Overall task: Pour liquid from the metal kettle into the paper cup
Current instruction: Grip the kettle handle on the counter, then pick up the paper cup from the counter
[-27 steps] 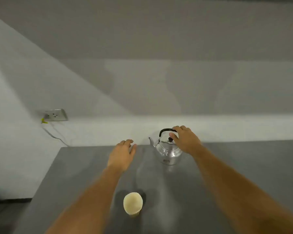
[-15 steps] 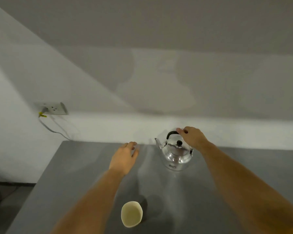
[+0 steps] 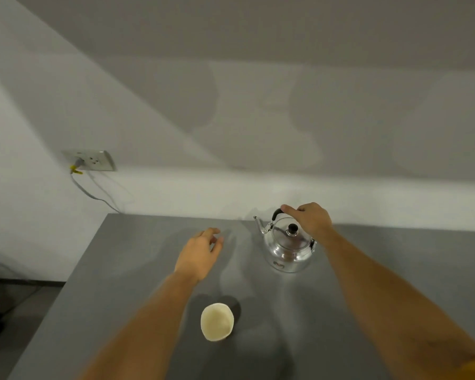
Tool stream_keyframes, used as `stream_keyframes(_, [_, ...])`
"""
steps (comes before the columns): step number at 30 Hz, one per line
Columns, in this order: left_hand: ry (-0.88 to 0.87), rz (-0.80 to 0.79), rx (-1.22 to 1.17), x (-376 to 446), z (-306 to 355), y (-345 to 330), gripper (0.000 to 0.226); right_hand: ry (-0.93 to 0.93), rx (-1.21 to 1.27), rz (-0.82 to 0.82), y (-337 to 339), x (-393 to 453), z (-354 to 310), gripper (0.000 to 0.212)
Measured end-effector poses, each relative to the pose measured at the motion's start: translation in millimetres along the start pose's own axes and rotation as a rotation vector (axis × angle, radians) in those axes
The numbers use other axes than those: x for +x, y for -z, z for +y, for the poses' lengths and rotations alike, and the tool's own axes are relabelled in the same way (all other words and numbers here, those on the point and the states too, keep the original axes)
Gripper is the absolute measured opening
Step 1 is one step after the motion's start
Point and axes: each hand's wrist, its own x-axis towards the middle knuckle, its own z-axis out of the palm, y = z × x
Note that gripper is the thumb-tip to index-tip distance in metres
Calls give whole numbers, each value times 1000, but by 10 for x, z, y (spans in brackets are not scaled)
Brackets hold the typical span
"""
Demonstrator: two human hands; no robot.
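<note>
A shiny metal kettle [image 3: 287, 249] with a black lid knob and a black arched handle stands upright near the far edge of the grey table [image 3: 126, 272], spout pointing left. My right hand [image 3: 310, 220] is curled over the top of the handle. An empty cream paper cup [image 3: 216, 321] stands upright nearer to me, left of the kettle. My left hand [image 3: 200, 253] hovers over the table between cup and kettle, palm down, fingers loosely apart, holding nothing.
A wall socket [image 3: 91, 160] with a plugged-in grey cable [image 3: 93, 196] sits on the white wall at the left. The table's left edge drops to a dark floor [image 3: 17, 297]. The wall runs close behind the kettle.
My right hand has moved from the lid area up onto the kettle's handle and closed around it. The left hand stays hovering. The camera has shifted, so everything sits lower in view.
</note>
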Motion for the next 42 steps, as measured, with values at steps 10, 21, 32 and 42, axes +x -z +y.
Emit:
stream_keyframes(10, [86,-13,-168,-694,-231,-75,36,15,51,31,54,-735,110,71])
stream_keyframes(21, [190,-95,-392,-1553,-516,-349,73,70,102,13,183,-1508,86,66])
stream_keyframes(32, [224,-103,-454,-1706,-503,-567,67,164,22,-28,166,-1938,13,71])
stream_keyframes(42, [264,-88,-456,-1657,-497,-616,62,235,-130,-104,70,-2149,-162,68])
